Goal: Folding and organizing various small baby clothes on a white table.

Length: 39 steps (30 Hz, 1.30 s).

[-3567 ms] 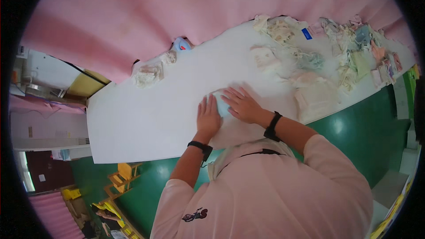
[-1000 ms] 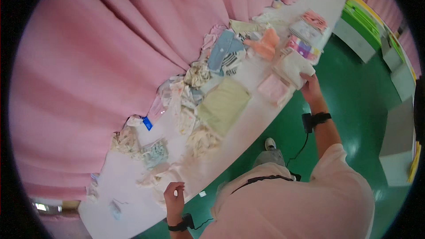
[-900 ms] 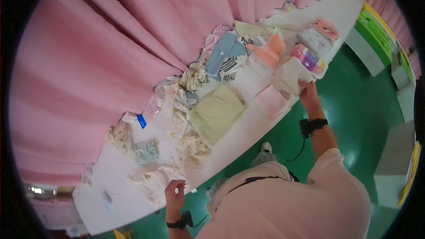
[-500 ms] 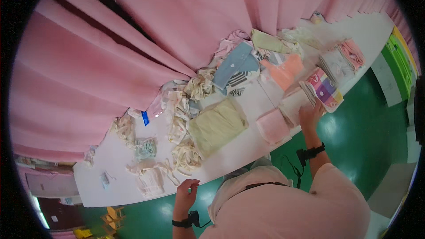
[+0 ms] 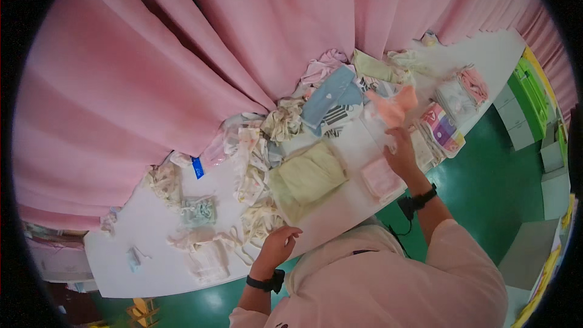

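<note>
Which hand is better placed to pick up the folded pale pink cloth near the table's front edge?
Right, most likely. The right hand hovers just above the folded pale pink cloth, with its fingers spread toward the peach garment. The left hand sits far off, by the cream crumpled clothes.

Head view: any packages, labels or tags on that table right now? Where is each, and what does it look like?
Blue tag: small blue rectangle at the table's far edge by the pink curtain, left of the clothes heap.
Clear bag: crumpled see-through plastic just right of the tag.
No screens or signs visible.
</note>
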### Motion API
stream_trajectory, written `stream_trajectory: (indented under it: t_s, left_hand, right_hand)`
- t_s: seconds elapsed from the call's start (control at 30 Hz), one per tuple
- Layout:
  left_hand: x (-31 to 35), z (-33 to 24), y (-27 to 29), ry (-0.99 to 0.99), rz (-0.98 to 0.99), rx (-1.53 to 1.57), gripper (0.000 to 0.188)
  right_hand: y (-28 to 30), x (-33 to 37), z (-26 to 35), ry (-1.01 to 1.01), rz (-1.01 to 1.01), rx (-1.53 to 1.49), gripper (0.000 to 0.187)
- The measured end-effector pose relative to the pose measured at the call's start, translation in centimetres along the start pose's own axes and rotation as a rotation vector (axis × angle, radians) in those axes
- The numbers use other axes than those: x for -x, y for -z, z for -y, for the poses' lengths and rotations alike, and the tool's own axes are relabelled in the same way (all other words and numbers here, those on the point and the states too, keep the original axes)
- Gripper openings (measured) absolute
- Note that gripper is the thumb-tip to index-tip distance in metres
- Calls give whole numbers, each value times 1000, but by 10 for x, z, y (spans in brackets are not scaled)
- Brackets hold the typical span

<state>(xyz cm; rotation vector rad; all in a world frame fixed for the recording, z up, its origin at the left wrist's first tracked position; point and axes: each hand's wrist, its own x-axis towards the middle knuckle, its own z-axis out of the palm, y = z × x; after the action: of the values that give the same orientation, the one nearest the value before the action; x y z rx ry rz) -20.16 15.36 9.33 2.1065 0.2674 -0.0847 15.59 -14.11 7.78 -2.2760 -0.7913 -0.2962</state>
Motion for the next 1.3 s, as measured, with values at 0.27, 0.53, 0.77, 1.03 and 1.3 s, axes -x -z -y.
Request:
stream_trajectory:
  t_s: [0.27,0.53,0.77,1.03,1.3]
  left_hand:
    - [16,-5,-4,101,-120,67,29]
    - [45,-17,-36,275,-301,338,26]
    - [37,-23,-36,259,-431,391,23]
    - [-23,-44,-6,62,-371,189,26]
    - [-87,-45,-26,-14,-113,1118,58]
  right_hand:
    - [-59,-134,23,236,349,59,51]
    - [-123,-159,29,433,391,132,40]
    - [-135,-203,10,362,236,69,22]
    - [24,-194,145,269,445,-635,11]
    - [30,-154,154,9,516,-1050,22]
